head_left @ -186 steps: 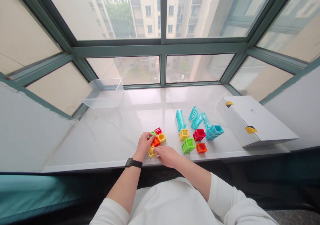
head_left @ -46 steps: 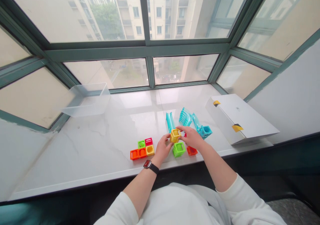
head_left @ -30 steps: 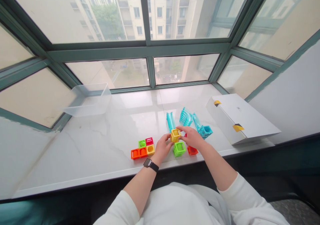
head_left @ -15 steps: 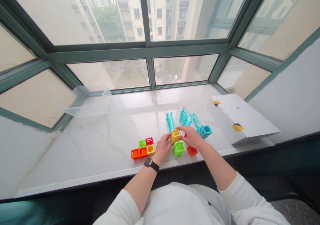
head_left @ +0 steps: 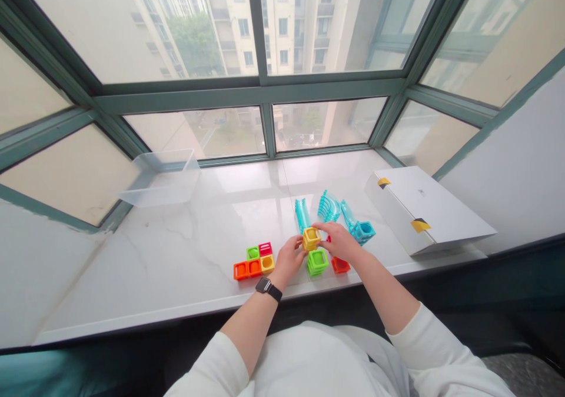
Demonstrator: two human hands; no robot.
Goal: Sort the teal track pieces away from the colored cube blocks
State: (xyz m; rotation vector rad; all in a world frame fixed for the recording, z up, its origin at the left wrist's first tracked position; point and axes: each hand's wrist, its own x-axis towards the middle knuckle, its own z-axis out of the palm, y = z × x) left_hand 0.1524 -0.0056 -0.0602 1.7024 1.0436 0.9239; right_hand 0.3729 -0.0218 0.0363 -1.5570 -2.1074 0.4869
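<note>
A pale, faintly veined ledge (head_left: 212, 220) is running across the scene below a green window frame (head_left: 198, 100), and buildings (head_left: 282, 26) are showing beyond the glass. A white wall (head_left: 516, 144) is rising at the right.

A clear plastic bin (head_left: 161, 197) is sitting at the far left, the pale ledge showing through its walls. At the right a white box (head_left: 436, 209) is lying with yellow-and-black tabs (head_left: 421, 225) along its left edge. Near the middle, five blocks are standing joined or touching: two orange, one yellow, one green and one red, making a small cluster (head_left: 254, 262). Farther to the right, a straight blue piece (head_left: 302, 214), a curved blue piece (head_left: 329, 206) and a blue cup-like piece (head_left: 364, 231) are lying apart from it.

The left hand (head_left: 288, 262), wearing a dark watch (head_left: 263, 286) at the wrist, and the right hand (head_left: 339, 241) are both grasping a yellow block (head_left: 311, 238) between partly curled fingers, just beyond a green block (head_left: 317, 262). Whether it is touching the ledge I cannot tell. An orange block (head_left: 340, 265) is resting near the right hand, which is mostly hiding a red block (head_left: 329, 239).
</note>
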